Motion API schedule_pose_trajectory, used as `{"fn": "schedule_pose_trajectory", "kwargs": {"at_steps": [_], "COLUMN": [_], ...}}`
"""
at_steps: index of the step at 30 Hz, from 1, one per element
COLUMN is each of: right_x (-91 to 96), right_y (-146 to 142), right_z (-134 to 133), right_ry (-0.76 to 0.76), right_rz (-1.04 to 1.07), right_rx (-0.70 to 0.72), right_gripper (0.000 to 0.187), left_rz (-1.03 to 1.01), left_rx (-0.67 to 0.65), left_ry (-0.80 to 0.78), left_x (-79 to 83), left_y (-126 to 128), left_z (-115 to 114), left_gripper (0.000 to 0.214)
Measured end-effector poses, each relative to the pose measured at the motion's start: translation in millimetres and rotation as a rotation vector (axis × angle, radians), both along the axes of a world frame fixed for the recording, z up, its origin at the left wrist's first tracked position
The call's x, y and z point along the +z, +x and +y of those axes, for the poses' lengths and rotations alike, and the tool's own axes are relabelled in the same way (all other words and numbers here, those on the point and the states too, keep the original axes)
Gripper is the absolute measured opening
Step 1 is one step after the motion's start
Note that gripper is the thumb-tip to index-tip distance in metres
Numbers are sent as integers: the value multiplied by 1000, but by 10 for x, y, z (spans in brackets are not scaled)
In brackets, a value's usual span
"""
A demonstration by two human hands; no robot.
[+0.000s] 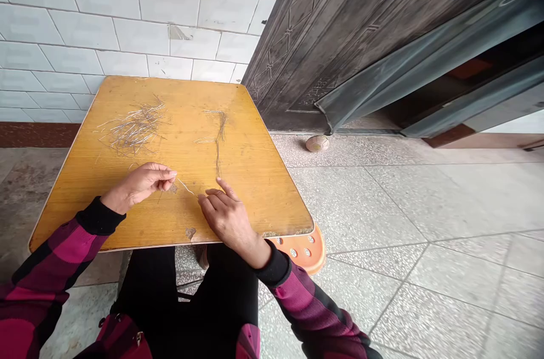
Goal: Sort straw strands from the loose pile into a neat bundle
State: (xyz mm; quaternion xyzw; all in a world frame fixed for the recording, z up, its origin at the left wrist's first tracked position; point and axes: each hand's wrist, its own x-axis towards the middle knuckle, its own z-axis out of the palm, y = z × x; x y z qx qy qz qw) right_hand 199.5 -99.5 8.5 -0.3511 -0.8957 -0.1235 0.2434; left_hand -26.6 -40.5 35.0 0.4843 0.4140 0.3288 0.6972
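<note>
My left hand (142, 182) rests on the wooden table (255, 178), fingers pinched on one end of a thin pale strand (186, 186). My right hand (225, 213) lies just right of it, fingers curled, thumb and forefinger meeting the strand's other end. A loose heap of thin strands (134, 128) lies at the far left of the table. A narrow gathered bundle of strands (219, 138) lies in the middle, running toward my right hand.
A white tiled wall (127, 13) stands behind the table. A dark metal door (361, 36) leans open at the right. A small round ball (317, 144) sits on the stone floor by it. An orange plastic stool (304, 248) pokes out under the table's near right corner.
</note>
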Motion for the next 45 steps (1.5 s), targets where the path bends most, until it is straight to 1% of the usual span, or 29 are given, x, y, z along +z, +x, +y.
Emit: {"fn": "schedule_pose_trajectory", "kwargs": {"at_steps": [2, 6, 8, 9, 11, 13, 15, 18, 22, 24, 26, 29, 32, 34, 35, 36, 37, 38, 40, 41, 42, 43, 45], "right_x": [-19, -71, -106, -124, -158, -198, -264, -426, -653, -724, -777, -853, -880, -818, -756, -676, -584, -487, -310, -244, -198, -174, -181], "right_y": [42, 123, 155, 167, 180, 179, 165, 119, 25, -11, -30, -23, 49, 151, 215, 281, 344, 396, 442, 430, 393, 338, 192], "right_z": [-40, -225, -362, -434, -567, -676, -758, -840, -902, -926, -960, -1053, -1190, -1260, -1271, -1259, -1219, -1149, -932, -795, -649, -505, -255], "right_ry": [-41, -126, -229, -311, -534, -778, -959, -1130, -1304, -1378, -1431, -1420, -1405, -1397, -1362, -1290, -1174, -1023, -742, -656, -609, -598, -617], "right_rz": [0, 70, 172, 241, 411, 599, 781, 1106, 1668, 1821, 1861, 1776, 1592, 1454, 1388, 1323, 1255, 1183, 1020, 937, 869, 812, 703], "right_rx": [-33, -171, -234, -255, -271, -249, -212, -148, -80, -60, -46, -54, -86, -108, -119, -122, -130, -149, -186, -198, -200, -192, -177], "right_gripper": [27, 23, 21, 19, 17, 17, 20, 23, 26, 28, 29, 29, 27, 25, 23, 22, 21, 19, 15, 15, 15, 16, 20], "left_rz": [45, 111, 133, 142, 156, 160, 153, 145, 139, 138, 146, 180, 250, 313, 344, 370, 391, 410, 441, 451, 455, 454, 438], "left_rx": [-44, -125, -161, -180, -204, -204, -190, -183, -181, -184, -189, -174, -155, -191, -227, -263, -298, -326, -348, -347, -342, -336, -327], "left_ry": [35, 62, 57, 47, 17, -5, -11, -17, -37, -38, -28, 13, 68, 102, 119, 138, 155, 173, 205, 217, 229, 239, 251], "left_x": [46, 126, 147, 151, 149, 137, 122, 94, 45, 20, 5, 17, 68, 102, 113, 121, 124, 125, 123, 121, 118, 113, 101], "left_y": [30, 104, 160, 195, 271, 347, 408, 462, 477, 465, 438, 365, 291, 277, 285, 302, 326, 352, 404, 424, 440, 452, 463], "left_z": [10, 27, 38, 47, 76, 123, 179, 250, 292, 308, 334, 393, 445, 452, 445, 433, 416, 398, 359, 342, 326, 313, 293], "left_gripper": [32, 33, 30, 28, 25, 23, 23, 24, 24, 24, 26, 28, 27, 25, 25, 26, 27, 28, 29, 28, 28, 27, 26]}}
